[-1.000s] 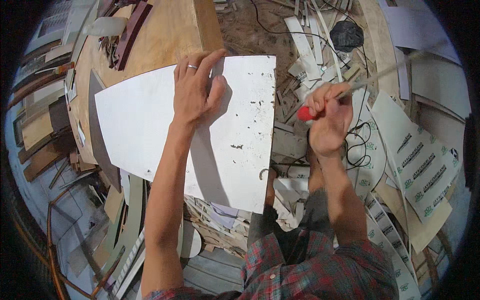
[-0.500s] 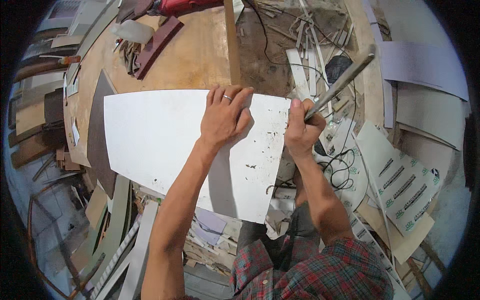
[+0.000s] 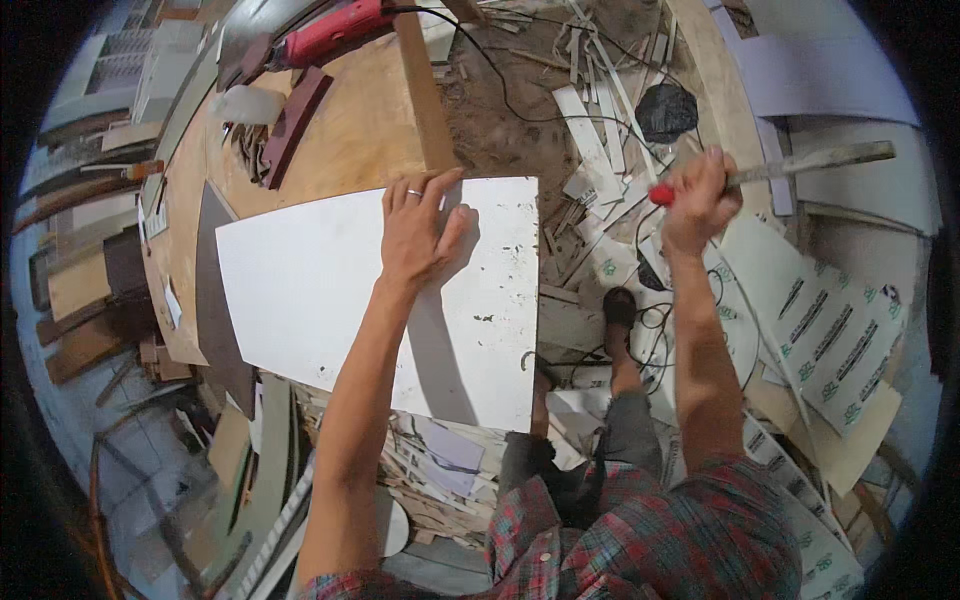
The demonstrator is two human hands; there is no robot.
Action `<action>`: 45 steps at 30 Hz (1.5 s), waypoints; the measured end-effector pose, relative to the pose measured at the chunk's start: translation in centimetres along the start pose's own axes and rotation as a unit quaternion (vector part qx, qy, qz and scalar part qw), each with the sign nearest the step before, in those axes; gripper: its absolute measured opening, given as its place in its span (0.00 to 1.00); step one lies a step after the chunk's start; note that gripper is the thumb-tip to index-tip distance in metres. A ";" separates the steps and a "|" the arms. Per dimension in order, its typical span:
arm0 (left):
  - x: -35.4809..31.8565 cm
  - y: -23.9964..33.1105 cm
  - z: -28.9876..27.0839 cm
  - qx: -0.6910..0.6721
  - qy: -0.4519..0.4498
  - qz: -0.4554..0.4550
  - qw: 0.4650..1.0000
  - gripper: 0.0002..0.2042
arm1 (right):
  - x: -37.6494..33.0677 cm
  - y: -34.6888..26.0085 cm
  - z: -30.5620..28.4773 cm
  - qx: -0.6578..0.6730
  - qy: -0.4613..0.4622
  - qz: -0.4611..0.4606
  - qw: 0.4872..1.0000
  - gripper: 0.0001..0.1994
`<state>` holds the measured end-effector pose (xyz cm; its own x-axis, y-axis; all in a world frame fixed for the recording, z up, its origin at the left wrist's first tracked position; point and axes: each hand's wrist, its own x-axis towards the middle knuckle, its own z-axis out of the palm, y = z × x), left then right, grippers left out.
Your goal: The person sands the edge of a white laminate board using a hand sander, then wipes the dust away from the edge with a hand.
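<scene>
A white panel [image 3: 300, 290] with one curved long edge and dark scuffs near its right end lies in front of me. My left hand [image 3: 413, 238] presses on it, fingers bent over the far edge and thumb on the top face. Off to the right, my right hand [image 3: 700, 203] is closed round the red handle of a long flat file [image 3: 815, 162]. The file's metal blade points right, away from the panel, and touches nothing. Under the panel's left end shows a dark grey sheet [image 3: 212, 285].
A wooden worktop [image 3: 370, 110] carries a red power tool [image 3: 335, 32], a whitish plastic bottle [image 3: 245, 105] and a maroon strip [image 3: 300, 125]. Offcuts, a black cable and a black bag [image 3: 666, 112] litter the floor. Printed white sheets [image 3: 820, 320] lie to the right.
My right hand has swung the file off the panel's right edge, out to the right. My left hand stays on the panel. The view has shifted slightly.
</scene>
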<state>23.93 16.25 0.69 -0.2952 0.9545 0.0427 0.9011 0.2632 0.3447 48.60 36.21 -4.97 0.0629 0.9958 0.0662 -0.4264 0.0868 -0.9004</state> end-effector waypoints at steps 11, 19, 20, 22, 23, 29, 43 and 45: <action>4.6 7.4 5.0 -0.068 0.046 -0.090 0.993 0.15 | -17.6 3.2 -25.4 -0.268 0.012 0.359 0.894 0.18; 2.8 4.6 4.4 -0.064 0.099 0.064 0.991 0.22 | -17.8 -3.9 -20.4 -0.228 -0.228 0.429 0.844 0.24; 1.9 4.0 4.2 -0.058 0.126 0.097 0.986 0.25 | -17.7 -5.4 -20.0 -0.202 -0.238 0.392 0.865 0.25; -2.3 2.4 2.3 0.044 0.050 0.089 0.994 0.30 | -18.5 -8.2 -19.9 -0.178 -0.229 0.392 0.873 0.28; -4.7 1.6 1.3 0.083 0.016 0.090 0.992 0.33 | -19.3 -9.4 -20.2 -0.160 -0.227 0.409 0.869 0.28; -13.6 -3.7 -0.1 0.099 -0.021 0.017 0.995 0.35 | -24.8 -13.8 -21.8 -0.347 -0.159 0.535 0.753 0.28; -13.9 -3.8 1.1 0.158 0.022 0.033 0.987 0.34 | -21.7 -12.5 -14.7 -0.389 -0.409 0.211 0.798 0.22; -14.0 -4.2 1.6 0.158 0.021 0.031 0.987 0.34 | -21.4 -12.3 -15.5 -0.400 -0.448 0.170 0.781 0.21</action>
<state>24.74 1.99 -2.86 -0.2426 0.9653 0.0965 0.9701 0.2406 0.0317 66.45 13.44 -2.00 -0.7413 0.6085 -0.2834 0.4414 0.1238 -0.8887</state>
